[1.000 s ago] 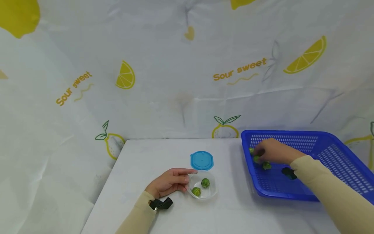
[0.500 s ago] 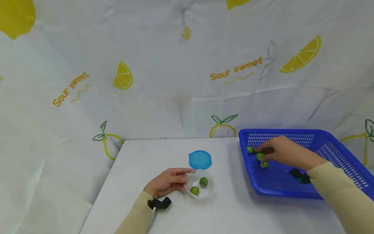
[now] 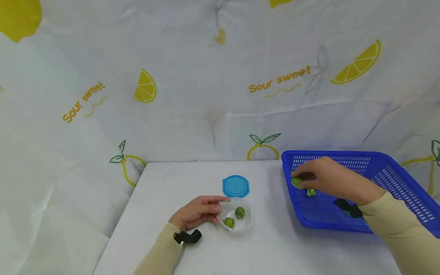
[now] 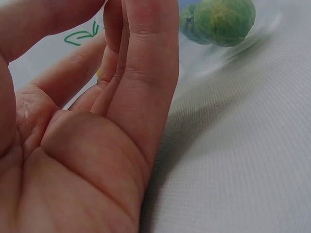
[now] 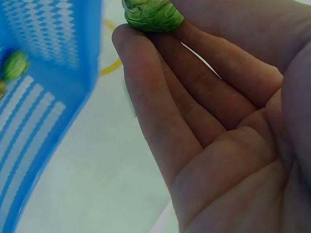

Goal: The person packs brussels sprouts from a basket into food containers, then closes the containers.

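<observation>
- White wall covering fills the upper part of the head view, creased and printed in yellow: two lemon wedges, two "Sour sweet" lettering lines, one small heart, and outlined lemons along its lower part
- One white table spreads across the lower centre; the left wrist view shows a fine weave on its surface
- One blue basket, with slotted sides, stands at the right of the frame
- One clear container sits at lower centre, with two round green sprouts inside, apart from each other
- One blue lid lies flat just above the container in the frame; whether their edges touch I cannot tell
- One left hand rests against the container's left side, index finger stretched along the rim, the palm not closed round it
- One right hand pinches one held sprout between thumb and fingers, over the basket's left end
- One loose sprout lies on the basket floor below the right fingers; the right wrist view adds a cut-off bit of green at its left edge, too little to count surely
- Two beige sleeves come in from the bottom and lower right, each with a dark wrist piece
</observation>
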